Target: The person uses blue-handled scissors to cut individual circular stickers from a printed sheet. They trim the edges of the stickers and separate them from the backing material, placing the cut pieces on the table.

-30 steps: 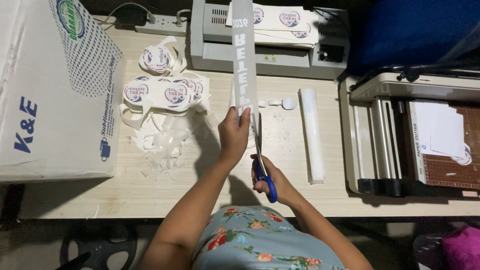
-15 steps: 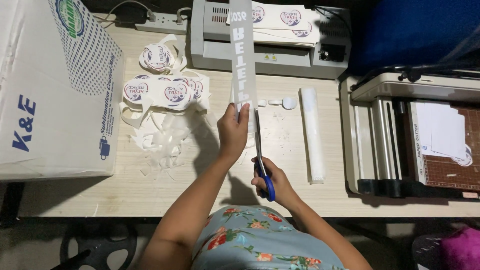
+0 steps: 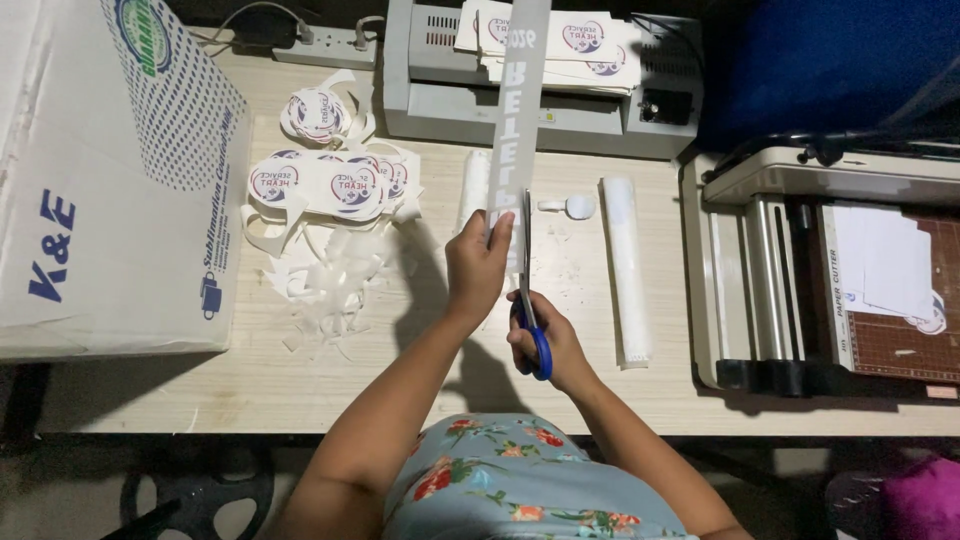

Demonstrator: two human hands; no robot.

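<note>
1. Carton (image 3: 110,180), white, large, at the worktop's (image 3: 250,390) left end.
2. Round stickers (image 3: 335,180) among paper offcuts (image 3: 330,290).
3. Left hand (image 3: 478,268), pinching a long lettered strip (image 3: 515,120) upright.
4. Right hand (image 3: 550,345), gripping blue-handled scissors (image 3: 530,290), blades beside the strip.
5. Paper trimmer (image 3: 830,270), far right.

Small print workshop, laminator (image 3: 540,75), paper trimmer (image 3: 830,270) (sticker offcuts (image 3: 330,290) strewn), wooden desk (image 3: 300,385)
</note>
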